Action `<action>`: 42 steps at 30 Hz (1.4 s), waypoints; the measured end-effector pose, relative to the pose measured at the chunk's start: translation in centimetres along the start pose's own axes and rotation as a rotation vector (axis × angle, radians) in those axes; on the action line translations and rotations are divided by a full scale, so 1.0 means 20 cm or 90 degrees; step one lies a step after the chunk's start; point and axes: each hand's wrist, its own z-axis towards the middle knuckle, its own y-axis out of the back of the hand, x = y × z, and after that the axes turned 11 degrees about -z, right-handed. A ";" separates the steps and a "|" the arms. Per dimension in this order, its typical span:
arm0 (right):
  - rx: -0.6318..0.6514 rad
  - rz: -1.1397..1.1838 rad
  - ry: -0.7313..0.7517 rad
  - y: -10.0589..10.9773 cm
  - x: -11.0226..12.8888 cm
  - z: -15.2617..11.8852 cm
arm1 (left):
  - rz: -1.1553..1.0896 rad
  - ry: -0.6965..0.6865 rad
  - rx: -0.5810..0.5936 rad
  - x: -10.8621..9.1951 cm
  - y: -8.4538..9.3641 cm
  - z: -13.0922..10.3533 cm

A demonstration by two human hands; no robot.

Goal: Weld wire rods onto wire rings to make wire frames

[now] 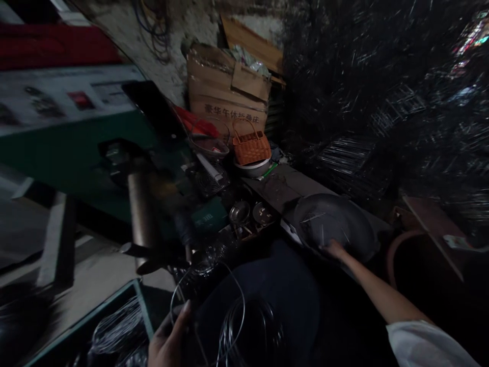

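Observation:
My left hand (171, 334) is closed around a thin metal wire ring (244, 306), thumb against the wire, at the bottom of the view. More loops of wire (229, 331) hang to its right, over a dark blue surface. On the right, my right hand (336, 250) reaches over the near edge of a round grey basin (340, 224). A few thin wire pieces (323, 232) lie in that basin close to the fingers. The fingertips are dark and blurred, so whether they grip anything cannot be made out.
At left stands a green machine (76, 153) with a metal cylinder (141, 214). A green crate (140, 306) with bundled wire is at lower left. Behind are an orange woven basket (252, 148) and a cardboard box (214, 86). Stacked wire frames (347, 153) fill the right.

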 end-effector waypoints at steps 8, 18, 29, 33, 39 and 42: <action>0.058 0.198 0.070 0.10 0.29 -0.07 | 0.022 -0.022 0.055 -0.02 0.00 -0.09; 0.344 0.498 0.390 0.40 1.07 -0.52 | 0.015 -0.037 0.094 0.03 0.08 -0.15; 0.227 0.012 1.012 0.18 1.32 -0.67 | -0.105 -0.036 0.150 0.13 0.26 -0.05; 0.182 -0.040 1.046 0.18 1.36 -0.66 | -0.136 -0.035 0.159 0.15 0.28 -0.03; 0.154 -0.016 1.088 0.21 1.44 -0.63 | -0.185 -0.038 0.159 0.12 0.27 0.00; 0.138 -0.003 1.111 0.22 1.48 -0.61 | -0.210 -0.042 0.165 0.11 0.27 0.02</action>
